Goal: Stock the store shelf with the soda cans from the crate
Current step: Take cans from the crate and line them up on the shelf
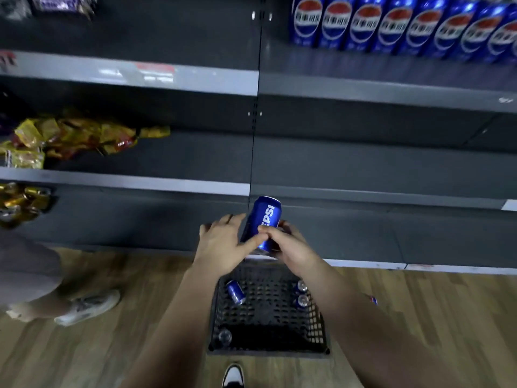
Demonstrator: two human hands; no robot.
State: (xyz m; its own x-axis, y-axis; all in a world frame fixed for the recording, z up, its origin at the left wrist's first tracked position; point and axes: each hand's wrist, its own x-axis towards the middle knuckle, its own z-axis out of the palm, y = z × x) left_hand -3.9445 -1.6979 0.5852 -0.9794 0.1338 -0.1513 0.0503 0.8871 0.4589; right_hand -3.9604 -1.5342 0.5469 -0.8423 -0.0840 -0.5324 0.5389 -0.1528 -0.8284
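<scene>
Gripping can (pixel 263 222) with right hand (pixel 291 247), fingers (pixel 275 238) curled round lower half. Left hand (pixel 223 242) alongside, fingers (pixel 223 219) spread, thumb touching can, probably steadying. Held tilted above crate (pixel 265 312), well below stocked row (pixel 391 26) on shelf (pixel 391 91); likely meant for there. More cans (pixel 235 292) lying in crate.

held can (pixel 264 217): base hidden by left hand (pixel 223 245) and right hand (pixel 291 247) | shelf cans (pixel 391 26): tops cut by upper edge, blurred | price label (pixel 155 70): unreadable | floor can (pixel 373 300): mostly behind right forearm (pixel 349 303) | snack packets (pixel 70 135): blurred
</scene>
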